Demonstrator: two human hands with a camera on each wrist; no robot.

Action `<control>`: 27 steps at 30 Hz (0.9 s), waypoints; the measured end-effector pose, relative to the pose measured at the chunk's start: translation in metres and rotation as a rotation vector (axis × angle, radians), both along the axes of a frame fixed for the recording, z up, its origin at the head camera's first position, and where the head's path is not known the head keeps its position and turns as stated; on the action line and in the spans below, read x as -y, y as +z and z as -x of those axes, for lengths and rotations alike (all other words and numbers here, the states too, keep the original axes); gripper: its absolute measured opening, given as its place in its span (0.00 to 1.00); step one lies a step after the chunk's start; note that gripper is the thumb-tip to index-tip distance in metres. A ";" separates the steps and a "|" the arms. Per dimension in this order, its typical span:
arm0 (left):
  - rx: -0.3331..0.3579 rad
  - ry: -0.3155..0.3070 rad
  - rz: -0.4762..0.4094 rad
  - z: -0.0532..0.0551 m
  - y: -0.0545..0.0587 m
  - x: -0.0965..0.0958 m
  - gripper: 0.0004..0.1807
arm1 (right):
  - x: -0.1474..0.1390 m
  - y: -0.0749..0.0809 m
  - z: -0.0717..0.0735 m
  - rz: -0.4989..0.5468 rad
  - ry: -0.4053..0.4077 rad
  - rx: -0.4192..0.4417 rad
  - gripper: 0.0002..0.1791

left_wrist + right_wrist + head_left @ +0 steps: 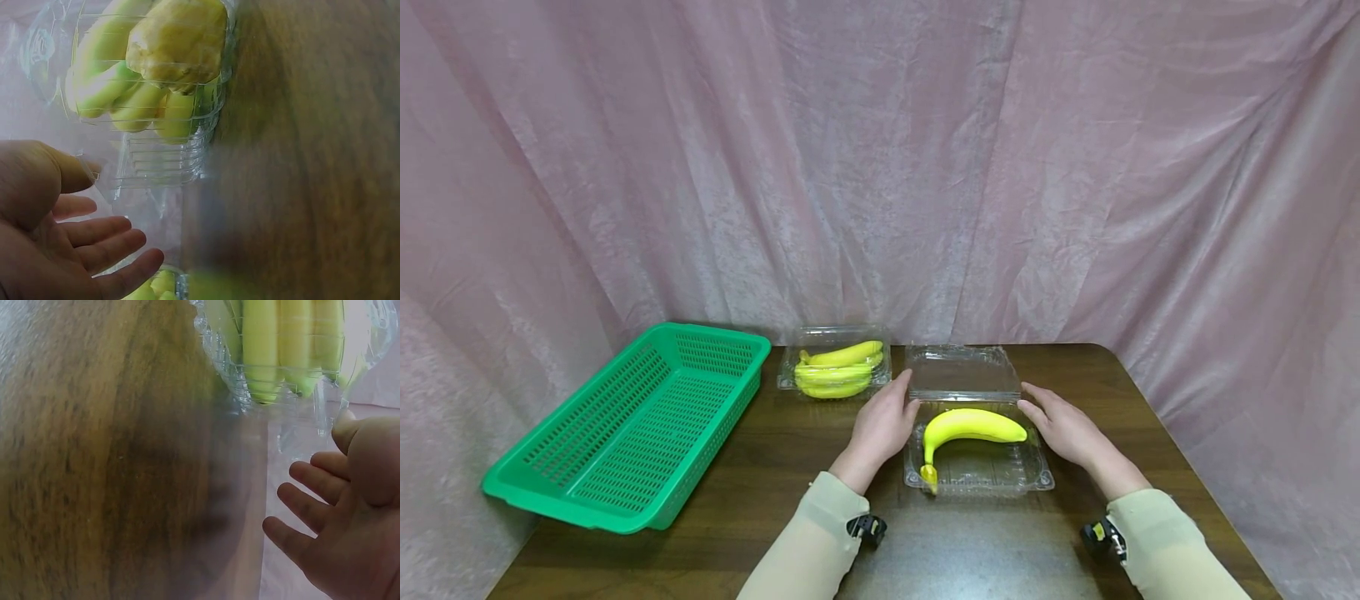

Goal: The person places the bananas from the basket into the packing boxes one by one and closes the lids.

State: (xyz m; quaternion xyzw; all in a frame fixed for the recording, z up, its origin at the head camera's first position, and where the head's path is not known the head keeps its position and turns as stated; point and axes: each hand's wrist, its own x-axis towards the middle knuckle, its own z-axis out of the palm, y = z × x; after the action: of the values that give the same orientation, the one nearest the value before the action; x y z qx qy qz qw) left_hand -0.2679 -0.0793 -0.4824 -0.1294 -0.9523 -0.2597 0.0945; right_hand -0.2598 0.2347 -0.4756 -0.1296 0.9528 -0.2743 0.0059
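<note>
A clear plastic clamshell box [977, 479] lies opened out on the table, its lid [962, 375] folded back on the far side. In its base is a yellow banana [973, 423] with the stem end toward the near left corner. My left hand [883, 421] is at the box's left side near the hinge; in the left wrist view its thumb [72, 172] meets the clear rim, the other fingers loosely spread. My right hand [1063, 425] mirrors it on the right side, thumb tip at the rim [344, 406] and fingers relaxed apart.
Behind and to the left stands another clear box holding several bananas [835, 375]. A green slotted plastic basket [700, 467] sits at the left of the brown wooden table [775, 517]. Pink curtains [880, 167] hang behind the table's far edge.
</note>
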 end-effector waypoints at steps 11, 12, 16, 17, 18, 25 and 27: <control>-0.061 -0.046 -0.008 0.001 0.000 0.004 0.34 | -0.004 -0.005 0.001 0.033 -0.024 -0.008 0.34; -0.063 -0.050 -0.014 0.001 0.000 0.005 0.34 | -0.005 -0.006 0.001 0.037 -0.029 -0.007 0.34; -0.070 -0.061 -0.034 0.002 0.000 0.006 0.37 | -0.004 -0.006 0.001 0.051 -0.031 -0.017 0.34; -0.074 -0.064 -0.038 0.002 0.001 0.006 0.37 | -0.004 -0.005 0.001 0.054 -0.031 -0.020 0.34; -0.077 -0.065 -0.040 0.002 0.001 0.006 0.38 | -0.004 -0.005 0.001 0.058 -0.032 -0.024 0.34; -0.116 -0.073 -0.056 0.003 0.002 0.007 0.42 | -0.004 -0.005 0.002 0.106 -0.042 -0.062 0.34; -0.125 -0.076 -0.064 0.003 0.002 0.006 0.43 | -0.005 -0.006 0.002 0.138 -0.044 -0.067 0.33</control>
State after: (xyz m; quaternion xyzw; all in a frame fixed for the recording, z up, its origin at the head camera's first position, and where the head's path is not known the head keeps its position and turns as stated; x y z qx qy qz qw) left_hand -0.2711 -0.0858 -0.4799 -0.1782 -0.9301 -0.2850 0.1480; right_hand -0.2617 0.2394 -0.4813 -0.1178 0.9340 -0.3348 -0.0411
